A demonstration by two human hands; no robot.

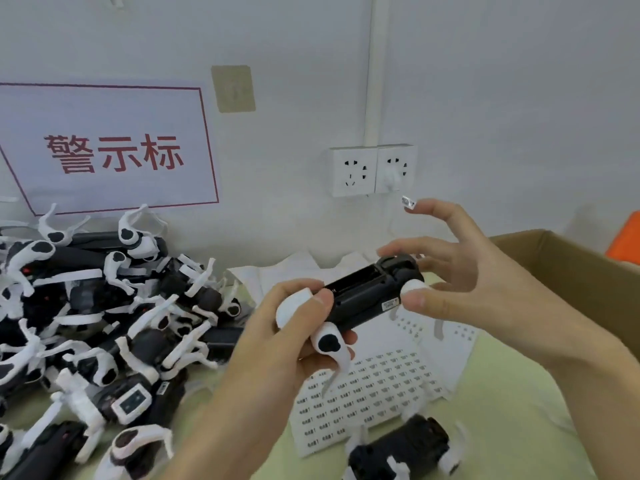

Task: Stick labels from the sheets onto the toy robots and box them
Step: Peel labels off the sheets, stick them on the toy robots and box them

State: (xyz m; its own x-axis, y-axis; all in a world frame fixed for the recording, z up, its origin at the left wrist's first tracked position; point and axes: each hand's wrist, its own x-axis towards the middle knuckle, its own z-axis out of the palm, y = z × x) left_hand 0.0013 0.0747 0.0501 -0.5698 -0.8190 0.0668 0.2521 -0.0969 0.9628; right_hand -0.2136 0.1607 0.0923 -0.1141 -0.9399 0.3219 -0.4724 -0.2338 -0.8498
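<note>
**Toy robot held belly-up, one label on a fingertip**

So the person had a black-and-white plastic toy robot (pixel 363 292) up in the air between both hands, turned so its black underside with the open battery bay faced the camera. The left hand (pixel 294 327) gripped the near end, fingers and thumb curled round the white leg and hip piece. The right hand (pixel 450 271) was spread pretty wide, thumb and a lower finger touching the far end of the toy right by a small white label (pixel 390 304) already stuck on the black body. A second tiny printed sticker (pixel 408 203) clung to the tip of the raised index finger, well clear of the toy.

Under the hands, white label sheets (pixel 374 386) with rows of little printed stickers lay on the pale green tabletop (pixel 502 410), overlapping each other. Another black-and-white toy robot (pixel 401 448) sat near the bottom edge, just below the sheets, a bit blurry.

Off to the left was a big messy heap of the same toys (pixel 97 323), legs sticking out everywhere. An open brown cardboard box (pixel 571 268) stood at the right, behind the right wrist. On the white wall there was a sign with red characters (pixel 110 150) and a double white power socket (pixel 374 169) with one plug in it.
</note>
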